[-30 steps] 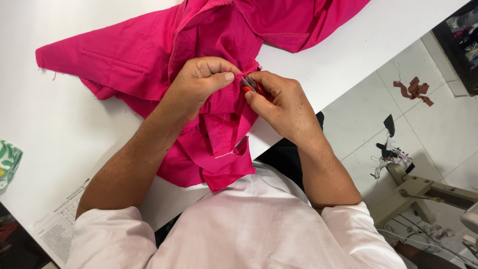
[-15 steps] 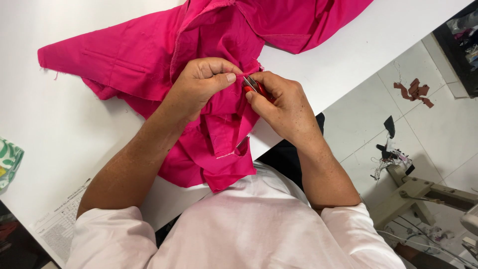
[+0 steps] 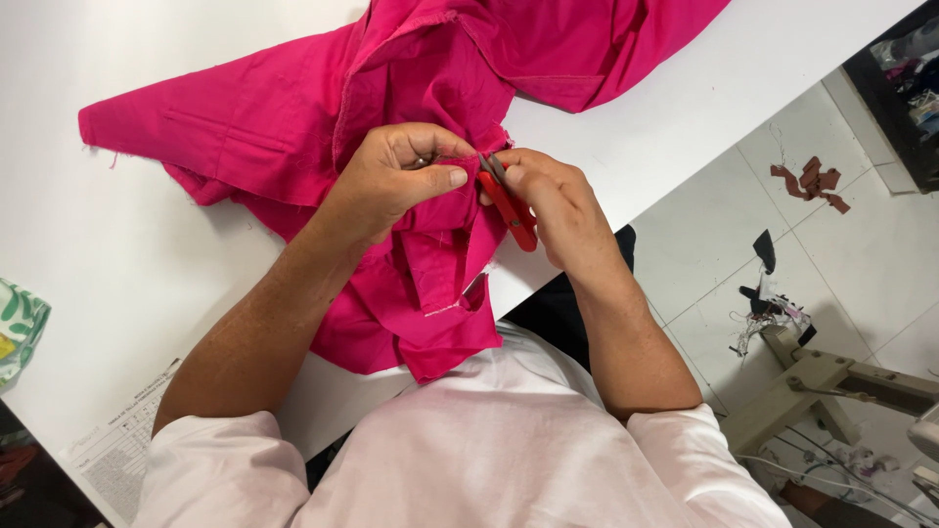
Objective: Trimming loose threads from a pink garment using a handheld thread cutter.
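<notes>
Forearms enter from the lower part of the frame, both bent inward so that the hands meet just above centre, over the near edge of the white surface (image 3: 127,293). Step in hand, by judgement: trimming loose thread at a seam of the pink garment (image 3: 293,127)

1. Left hand (image 3: 396,181): curled shut on a gathered fold of the garment, thumb pressed flat across the fabric toward the right, knuckles up. The fold is pinched and raised off the surface
2. Right hand (image 3: 553,200): closed round red thread snips (image 3: 509,203), fingers wrapped over the handle, wrist angled toward the left hand. The metal tip of the snips points up and left, touching or just beside the held fold; whether the blades are parted cannot be told
3. Garment position: spread from centre to the upper left and upper right of the frame, with one end hanging over the near edge against the white shirt (image 3: 489,450)

Next move, by judgement, calls for keeping the fold taut and closing the blades on thread only, clear of the cloth and the left thumb

Beyond the surface, at right: tiled floor with fabric scraps (image 3: 810,182)
</notes>
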